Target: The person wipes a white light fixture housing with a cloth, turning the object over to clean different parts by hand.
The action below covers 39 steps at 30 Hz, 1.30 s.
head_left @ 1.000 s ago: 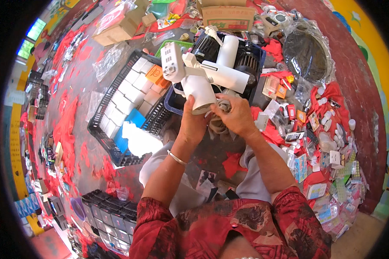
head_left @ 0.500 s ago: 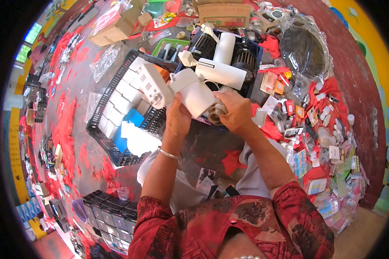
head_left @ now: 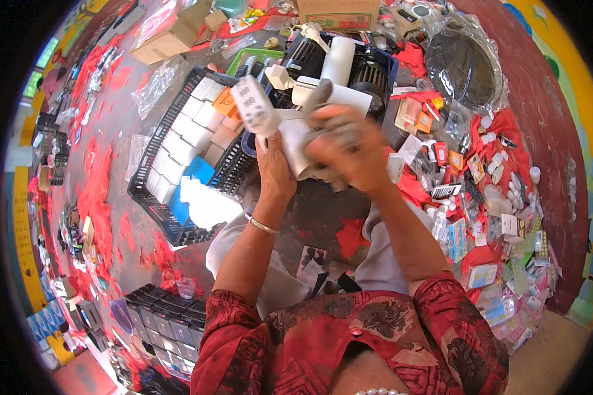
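Observation:
My left hand (head_left: 275, 170) is closed around a white track spotlight (head_left: 291, 139), a cylinder with a pale slotted box at its upper left end. My right hand (head_left: 364, 160), smeared by motion, grips a crumpled grey cloth (head_left: 318, 99) against or just over the spotlight's right side; whether they touch I cannot tell. Beyond my hands is a dark blue crate (head_left: 393, 69) with more white spotlights (head_left: 339, 60) and black ribbed lamp housings (head_left: 370, 78) in it.
Left of my hands stands a black slatted crate (head_left: 153, 155) of small white boxes (head_left: 180, 151), with a bright white bag (head_left: 207, 205) at its near end. Small packages, bottles and red cloth (head_left: 504, 141) lie scattered at right. A plastic-wrapped black round object (head_left: 460, 69) lies at far right.
The spotlight has turned and shifted slightly in my left hand, its box end now further up. My right hand has swung the cloth upward across the cylinder.

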Tool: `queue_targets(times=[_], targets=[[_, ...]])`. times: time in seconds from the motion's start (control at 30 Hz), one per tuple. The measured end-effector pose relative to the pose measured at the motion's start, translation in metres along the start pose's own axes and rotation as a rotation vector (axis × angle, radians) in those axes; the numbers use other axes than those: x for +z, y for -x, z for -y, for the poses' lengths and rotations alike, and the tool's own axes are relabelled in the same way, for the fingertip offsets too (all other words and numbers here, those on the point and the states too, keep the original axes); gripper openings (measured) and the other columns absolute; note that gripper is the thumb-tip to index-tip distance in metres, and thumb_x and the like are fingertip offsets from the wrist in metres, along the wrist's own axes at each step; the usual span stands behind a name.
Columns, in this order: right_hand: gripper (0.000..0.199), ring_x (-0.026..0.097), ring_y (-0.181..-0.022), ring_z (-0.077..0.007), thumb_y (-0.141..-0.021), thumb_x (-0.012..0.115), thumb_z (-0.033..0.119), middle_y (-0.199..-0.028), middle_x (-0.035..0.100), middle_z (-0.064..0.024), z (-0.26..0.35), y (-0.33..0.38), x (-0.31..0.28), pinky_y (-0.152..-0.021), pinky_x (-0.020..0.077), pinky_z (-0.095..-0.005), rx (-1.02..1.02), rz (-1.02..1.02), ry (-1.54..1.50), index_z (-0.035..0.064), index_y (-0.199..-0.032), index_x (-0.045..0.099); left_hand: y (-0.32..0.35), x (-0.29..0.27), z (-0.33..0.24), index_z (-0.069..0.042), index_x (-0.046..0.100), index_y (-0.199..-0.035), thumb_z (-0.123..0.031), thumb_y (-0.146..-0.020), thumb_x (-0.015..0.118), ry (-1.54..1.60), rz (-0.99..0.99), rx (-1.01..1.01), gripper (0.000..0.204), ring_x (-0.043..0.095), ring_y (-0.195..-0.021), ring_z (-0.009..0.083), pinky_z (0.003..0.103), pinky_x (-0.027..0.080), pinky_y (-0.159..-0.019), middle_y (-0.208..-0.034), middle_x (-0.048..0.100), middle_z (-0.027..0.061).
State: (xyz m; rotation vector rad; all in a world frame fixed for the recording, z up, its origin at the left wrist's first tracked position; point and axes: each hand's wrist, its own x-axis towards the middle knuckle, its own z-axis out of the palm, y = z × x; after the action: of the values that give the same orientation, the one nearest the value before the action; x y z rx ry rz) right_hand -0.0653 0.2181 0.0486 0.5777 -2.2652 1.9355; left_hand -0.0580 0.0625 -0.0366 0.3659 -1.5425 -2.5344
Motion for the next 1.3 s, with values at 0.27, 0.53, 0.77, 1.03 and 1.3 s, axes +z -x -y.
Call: queue_targets(times=[0.27,0.53,0.77,1.03,1.3], targets=[[0.036,0.057,-0.084,-0.0111,-0.067,0.063,-0.003,-0.093,0.06,-0.0024,-0.045,0.007,0.005,-0.076,0.0469,-0.0249,0.357,0.149,-0.27,0.0044,-0.102,0.058,-0.01,-0.006,-0.028,-0.004,0.041,-0.125,-0.043,-0.096,0.034,0.327,0.079,-0.179,0.049,0.058,-0.1,0.0247,0.038,0.047,-0.088,-0.113,0.056,0.0119],[0.038,0.062,-0.079,-0.0158,-0.068,0.056,-0.008,-0.089,0.063,-0.0083,-0.048,0.003,0.001,-0.07,0.0517,-0.0284,0.71,-0.146,-0.783,-0.0026,-0.105,0.06,-0.011,-0.009,-0.03,-0.005,0.042,-0.121,-0.036,-0.096,0.039,0.363,-0.031,-0.104,0.04,0.058,-0.1,0.0227,0.037,0.05,-0.085,-0.112,0.057,0.0106],[0.038,0.063,-0.075,-0.0151,-0.071,0.058,-0.002,-0.089,0.064,-0.0072,-0.046,0.003,0.015,-0.067,0.0528,-0.0294,0.703,-0.053,-0.744,-0.0005,-0.109,0.059,0.0,-0.002,-0.033,-0.003,0.038,-0.123,-0.024,-0.087,0.055,0.137,0.116,-0.018,0.045,0.054,-0.107,0.021,0.035,0.044,-0.091,-0.115,0.053,0.0101],[0.023,0.064,-0.068,-0.0181,-0.069,0.059,0.0,-0.082,0.065,-0.0087,-0.047,-0.008,-0.01,-0.063,0.0544,-0.0317,0.718,-0.157,-0.732,-0.0013,-0.092,0.062,-0.008,-0.028,-0.051,-0.002,0.031,-0.129,-0.031,-0.083,0.061,0.027,0.443,-0.019,0.061,0.044,-0.119,0.0256,0.038,0.036,-0.1,-0.121,0.051,0.011],[0.021,0.063,-0.072,-0.0187,-0.067,0.057,-0.005,-0.083,0.063,-0.0097,-0.053,-0.006,-0.005,-0.069,0.0532,-0.0313,0.754,0.05,-0.653,-0.0026,-0.088,0.058,-0.004,-0.037,-0.047,-0.003,0.049,-0.121,-0.038,-0.083,0.057,0.049,0.459,-0.048,0.053,0.057,-0.101,0.0211,0.037,0.049,-0.087,-0.115,0.057,0.0104]])
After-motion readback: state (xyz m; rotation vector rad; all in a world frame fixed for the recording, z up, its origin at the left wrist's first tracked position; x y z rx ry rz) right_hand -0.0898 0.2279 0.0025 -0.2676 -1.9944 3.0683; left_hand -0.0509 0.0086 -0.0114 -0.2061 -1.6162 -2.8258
